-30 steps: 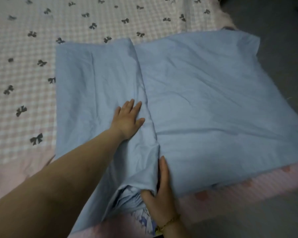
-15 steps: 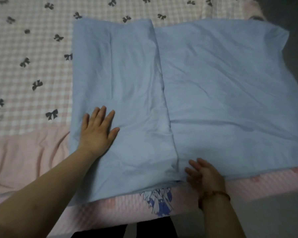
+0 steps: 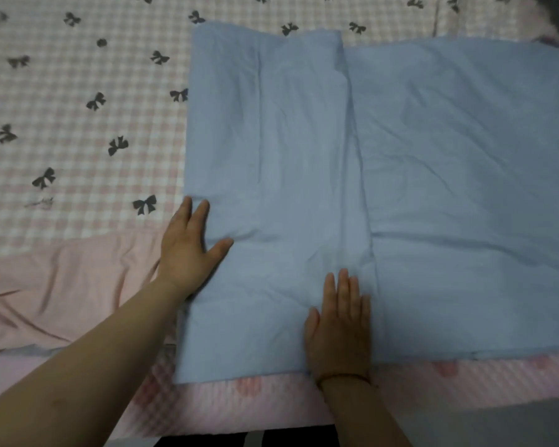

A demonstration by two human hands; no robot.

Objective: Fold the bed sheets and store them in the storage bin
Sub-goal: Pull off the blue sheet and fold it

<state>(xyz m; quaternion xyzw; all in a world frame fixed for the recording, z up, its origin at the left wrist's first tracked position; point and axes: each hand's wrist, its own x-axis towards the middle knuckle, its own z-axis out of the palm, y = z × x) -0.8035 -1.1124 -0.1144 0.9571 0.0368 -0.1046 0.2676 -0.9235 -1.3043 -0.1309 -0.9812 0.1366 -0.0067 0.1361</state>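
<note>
Blue sheet (image 3: 304, 156): matt woven cloth, lightly creased. Bedspread (image 3: 78, 117): matt checked cloth w/ printed bows. Mattress edge (image 3: 449, 375): quilted fabric.

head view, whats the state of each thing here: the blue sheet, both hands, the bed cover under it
blue sheet, partly folded, left flap doubled over, lying flat
left hand, open, fingers straight, at the sheet's left edge, thumb on it
right hand, open, flat on the folded flap
checked bed cover, spread under the sheet
</note>
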